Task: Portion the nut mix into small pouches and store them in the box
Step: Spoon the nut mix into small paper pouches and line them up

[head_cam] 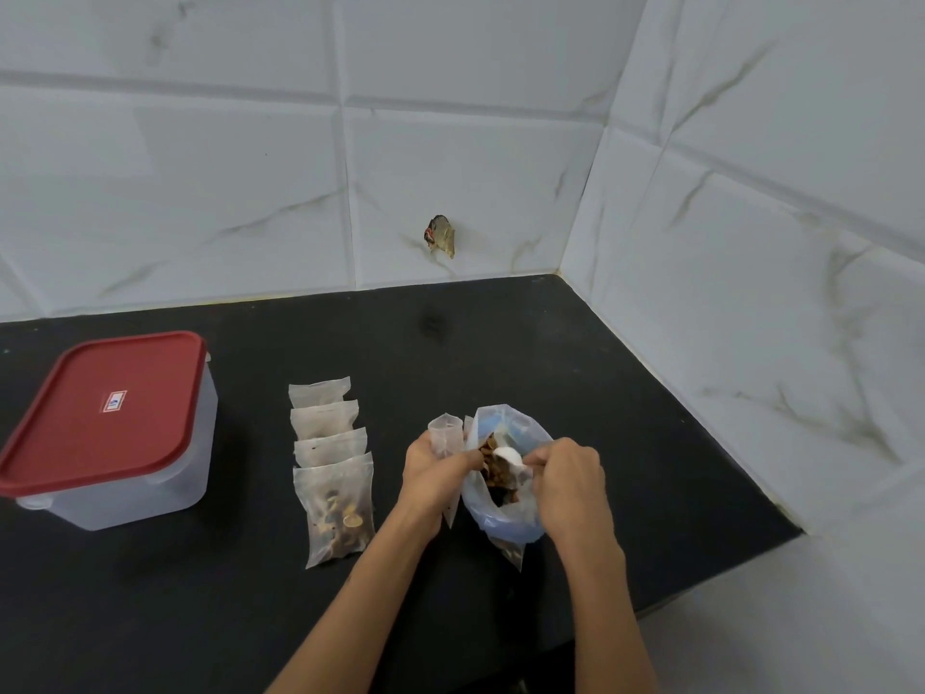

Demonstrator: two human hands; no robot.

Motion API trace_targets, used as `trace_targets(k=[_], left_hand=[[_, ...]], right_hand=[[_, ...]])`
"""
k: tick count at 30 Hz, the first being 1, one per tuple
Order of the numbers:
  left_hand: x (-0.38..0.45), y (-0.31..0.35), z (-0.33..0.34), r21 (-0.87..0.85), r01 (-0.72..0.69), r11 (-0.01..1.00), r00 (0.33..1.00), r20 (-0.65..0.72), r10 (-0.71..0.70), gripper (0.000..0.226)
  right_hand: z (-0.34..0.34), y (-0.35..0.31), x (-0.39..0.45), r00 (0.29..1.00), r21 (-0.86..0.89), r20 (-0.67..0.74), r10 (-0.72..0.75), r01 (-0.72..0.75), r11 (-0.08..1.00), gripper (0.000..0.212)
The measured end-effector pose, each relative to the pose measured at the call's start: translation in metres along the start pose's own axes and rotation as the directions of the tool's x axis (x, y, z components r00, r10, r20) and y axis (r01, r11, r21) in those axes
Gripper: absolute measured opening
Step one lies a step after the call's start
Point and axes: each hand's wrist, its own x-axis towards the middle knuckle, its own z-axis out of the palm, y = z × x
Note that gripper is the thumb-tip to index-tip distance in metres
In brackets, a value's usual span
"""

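Observation:
A large clear bag of nut mix (pixel 520 523) stands open on the black counter (pixel 575 353). My right hand (pixel 570 485) grips a white spoon (pixel 510 455) whose bowl sits over the nuts in the bag's mouth. My left hand (pixel 433 468) holds a small clear pouch (pixel 447 433) upright against the bag's left side, thumb reaching to the bag's rim. To the left, several small pouches (pixel 330 443) lie in an overlapping row; the nearest one (pixel 338 508) shows nuts inside. A translucent box with a red lid (pixel 107 423) stands shut at the far left.
Marble-patterned tile walls meet in a corner behind and to the right of the counter. A small brownish scrap (pixel 441 236) is stuck on the back wall. The counter's right edge ends near the right wall.

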Motion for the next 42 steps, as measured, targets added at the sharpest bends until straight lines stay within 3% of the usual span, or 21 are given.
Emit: trace_targets(k=[3, 7, 9, 15, 19, 24, 28, 33, 42], left_hand=[[-0.001, -0.002, 0.0, -0.008, -0.016, 1.0, 1.0, -0.003, 0.016, 0.033], [-0.002, -0.004, 0.001, -0.025, -0.034, 0.999, 0.999, -0.006, 0.033, 0.032], [-0.001, -0.006, 0.001, -0.028, -0.032, 0.999, 0.999, -0.008, 0.032, 0.036], [0.0, -0.007, 0.0, 0.007, -0.036, 0.999, 0.998, -0.043, 0.036, 0.039], [-0.001, -0.009, 0.002, -0.04, 0.06, 0.997, 0.997, -0.048, -0.062, 0.036], [0.0, -0.01, 0.002, -0.075, 0.118, 0.99, 0.992, -0.024, -0.12, 0.037], [-0.003, -0.009, 0.002, -0.095, 0.098, 0.991, 0.995, -0.005, -0.099, 0.027], [-0.006, -0.008, 0.002, -0.093, 0.085, 0.992, 0.995, 0.065, -0.08, 0.03], [-0.007, -0.011, 0.005, -0.129, 0.083, 0.988, 0.994, 0.085, -0.072, 0.04]], right_hand=[[-0.002, -0.005, -0.002, 1.0, 0.022, 0.012, 0.003, -0.003, 1.0, 0.031], [0.008, -0.005, -0.014, 0.983, 0.033, -0.035, -0.182, 0.183, 0.983, 0.028], [0.007, -0.001, -0.015, 0.981, 0.025, -0.029, -0.193, 0.194, 0.981, 0.028], [-0.01, 0.006, -0.006, 0.994, -0.063, -0.078, -0.082, 0.078, 0.995, 0.035], [0.002, 0.0, -0.005, 0.996, -0.039, -0.062, -0.067, 0.065, 0.997, 0.034], [0.009, 0.005, -0.002, 0.991, 0.055, -0.101, -0.093, 0.099, 0.994, 0.022], [0.01, 0.007, -0.002, 0.986, 0.094, -0.12, -0.112, 0.123, 0.988, 0.02], [0.014, 0.006, 0.001, 0.984, 0.215, -0.168, -0.062, 0.098, 0.972, 0.018], [0.008, 0.023, 0.001, 0.996, 0.466, -0.003, 0.092, -0.08, 0.881, 0.016]])
